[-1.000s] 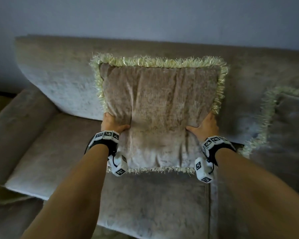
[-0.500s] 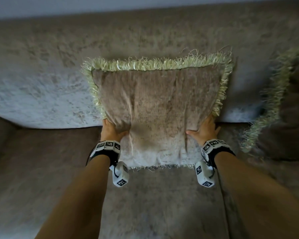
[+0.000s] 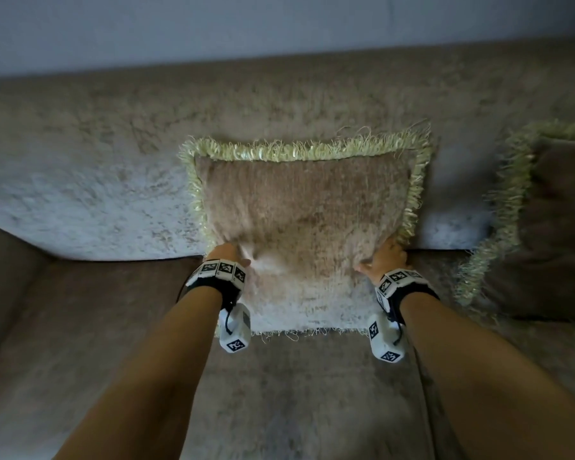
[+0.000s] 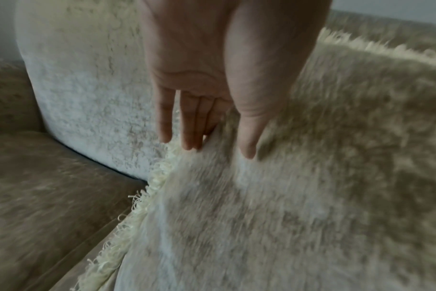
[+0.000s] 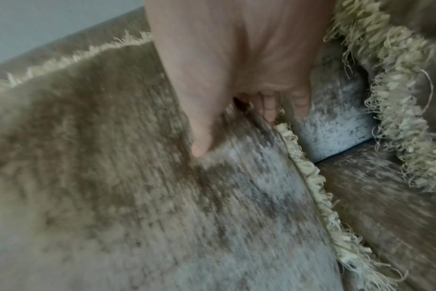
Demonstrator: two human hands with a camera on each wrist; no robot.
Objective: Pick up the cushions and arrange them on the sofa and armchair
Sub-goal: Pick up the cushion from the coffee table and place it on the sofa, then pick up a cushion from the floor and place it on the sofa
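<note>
A beige velvet cushion (image 3: 306, 227) with a pale fringe stands upright on the sofa seat (image 3: 97, 343), leaning on the backrest (image 3: 80, 177). My left hand (image 3: 228, 254) holds its left edge and my right hand (image 3: 384, 258) its right edge, both low down. In the left wrist view the left hand (image 4: 217, 145) has its thumb on the cushion (image 4: 311, 177) face, with the fingers behind the fringe. In the right wrist view the right hand (image 5: 234, 133) pinches the cushion (image 5: 112, 157) the same way, fingers tucked behind the edge.
A second fringed cushion (image 3: 561, 227) leans on the backrest at the right, a short gap from the held one; its fringe (image 5: 398, 98) shows in the right wrist view. The sofa arm (image 3: 0, 277) rises at the left. A grey wall (image 3: 279, 24) runs behind the sofa.
The cushion has gone down and back, from held above the seat to standing against the backrest. Both hands kept their hold and moved forward with it.
</note>
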